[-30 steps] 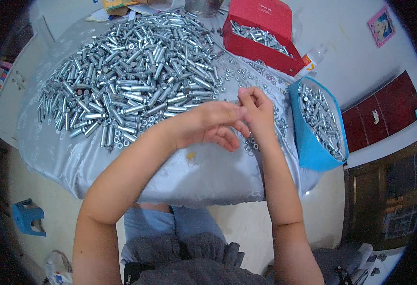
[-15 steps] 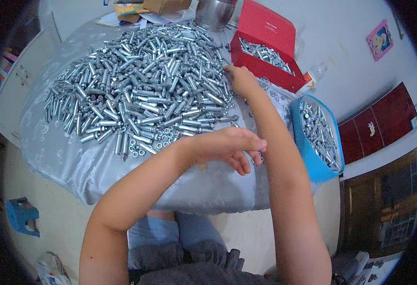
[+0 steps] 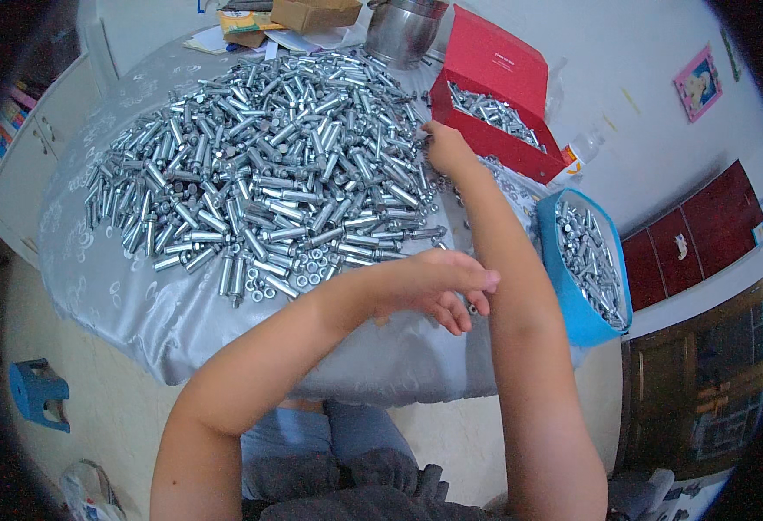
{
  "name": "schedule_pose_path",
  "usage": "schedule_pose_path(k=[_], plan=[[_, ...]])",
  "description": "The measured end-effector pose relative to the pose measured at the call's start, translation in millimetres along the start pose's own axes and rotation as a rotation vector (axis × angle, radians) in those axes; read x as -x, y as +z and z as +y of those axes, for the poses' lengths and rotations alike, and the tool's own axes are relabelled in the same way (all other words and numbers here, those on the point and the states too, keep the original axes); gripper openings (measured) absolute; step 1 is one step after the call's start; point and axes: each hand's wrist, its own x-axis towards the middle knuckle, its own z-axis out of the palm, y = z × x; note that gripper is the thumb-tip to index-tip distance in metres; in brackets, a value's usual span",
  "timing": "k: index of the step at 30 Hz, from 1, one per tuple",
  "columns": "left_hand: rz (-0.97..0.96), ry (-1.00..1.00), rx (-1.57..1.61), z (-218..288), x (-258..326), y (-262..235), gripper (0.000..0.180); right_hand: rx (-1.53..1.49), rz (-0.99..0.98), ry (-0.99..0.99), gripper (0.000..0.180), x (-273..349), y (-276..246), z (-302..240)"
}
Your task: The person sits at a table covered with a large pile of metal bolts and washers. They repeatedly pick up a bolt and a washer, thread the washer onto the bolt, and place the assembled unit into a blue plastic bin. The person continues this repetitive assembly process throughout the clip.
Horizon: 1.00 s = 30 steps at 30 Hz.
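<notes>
A large heap of silver expansion bolts (image 3: 251, 156) covers most of the round table. Loose hex nuts (image 3: 314, 267) lie at the heap's near edge. My right hand (image 3: 452, 152) reaches forward to the heap's right edge, beside the red box; its fingertips are at the bolts, and whether they pinch one is hidden. My left hand (image 3: 440, 291) hovers over the near right of the table, next to my right forearm. Its thumb is stretched out and its fingers are loosely bent and apart, with nothing seen in them.
An open red box (image 3: 494, 128) holding bolts stands at the back right. Nearer, a blue bin (image 3: 588, 326) full of bolts sits at the table's right edge. A metal pot (image 3: 405, 33), a cardboard box (image 3: 316, 13) and a plastic bottle (image 3: 579, 154) are around the back. A blue stool (image 3: 38, 395) stands at left.
The whole view has shifted slightly, so the table sits a little lower. Both hands keep nearly the same places over the table and the same poses.
</notes>
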Motion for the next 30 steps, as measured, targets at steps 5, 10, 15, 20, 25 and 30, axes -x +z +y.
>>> schedule_pose_path(k=[5, 10, 15, 20, 25, 30], plan=[[0.006, -0.006, 0.084, 1, 0, 1, 0.04, 0.009, 0.006, 0.035, 0.035, -18, -2, -3], [0.085, 0.035, 0.19, -3, -2, -4, 0.035, -0.026, -0.013, 0.061, 0.039, -42, 13, -5], [0.201, 0.052, 0.181, -2, -5, -6, 0.028, 0.027, -0.039, 0.084, 0.042, -57, 15, -10], [0.312, 0.056, 0.232, 4, -5, -8, 0.024, 0.024, 0.012, 0.1, 0.041, -77, 32, 1], [0.34, 0.151, 0.332, 2, -7, -17, 0.021, -0.011, 0.024, 0.156, 0.041, -93, 31, -2], [0.415, 0.221, 0.353, 2, -9, -17, 0.018, -0.03, 0.14, 0.043, 0.031, -117, 47, 32]])
